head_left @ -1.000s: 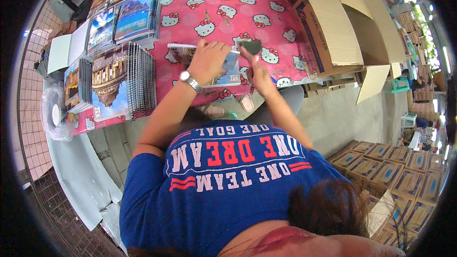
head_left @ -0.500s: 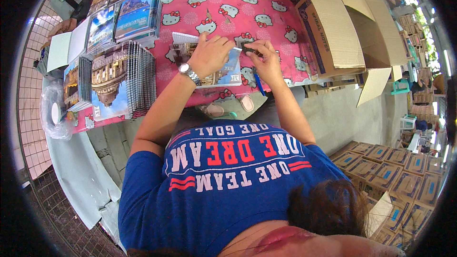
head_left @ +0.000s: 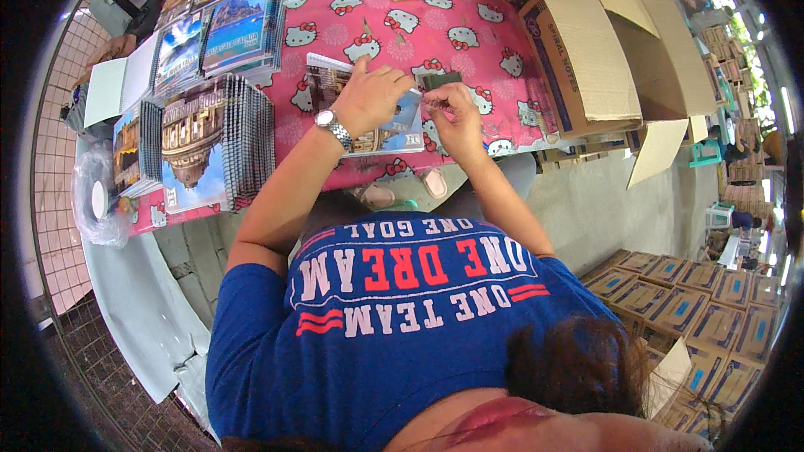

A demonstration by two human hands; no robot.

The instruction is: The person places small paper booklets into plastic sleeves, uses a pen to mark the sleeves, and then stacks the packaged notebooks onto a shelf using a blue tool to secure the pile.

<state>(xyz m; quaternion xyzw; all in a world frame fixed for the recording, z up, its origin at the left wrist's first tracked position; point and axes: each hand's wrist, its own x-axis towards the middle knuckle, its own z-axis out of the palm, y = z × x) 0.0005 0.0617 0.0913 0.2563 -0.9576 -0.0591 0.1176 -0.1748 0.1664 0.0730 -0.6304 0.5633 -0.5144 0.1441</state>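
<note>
Notebook [head_left: 405, 123], one, picture cover: flat on the table [head_left: 327, 33], just inside the near edge, between the hands, its far left corner lifted a little. Left hand [head_left: 370, 100], one, wearing a watch [head_left: 333, 128]: laid over the notebook, fingers bent and slightly spread, pressing on the cover rather than closed round anything. Right hand [head_left: 456, 120], one: thumb and fingers drawn together at the notebook's right edge; whether anything is pinched between them cannot be told. Scrap [head_left: 441, 80], one, dark green: just beyond the right fingers. Risks, as judged: uneven pressure from the left hand could let the notebook swivel; a hard pull at the right edge could bend or tear the cover; a drag toward the body could carry it over the near edge; a sweep of the right hand could shift the scrap. Stack [head_left: 194, 144], notebooks, tall, left of the left forearm: an outward swing of that elbow could topple it. Box [head_left: 572, 67], open, right: well apart, lesser hazard.
</note>
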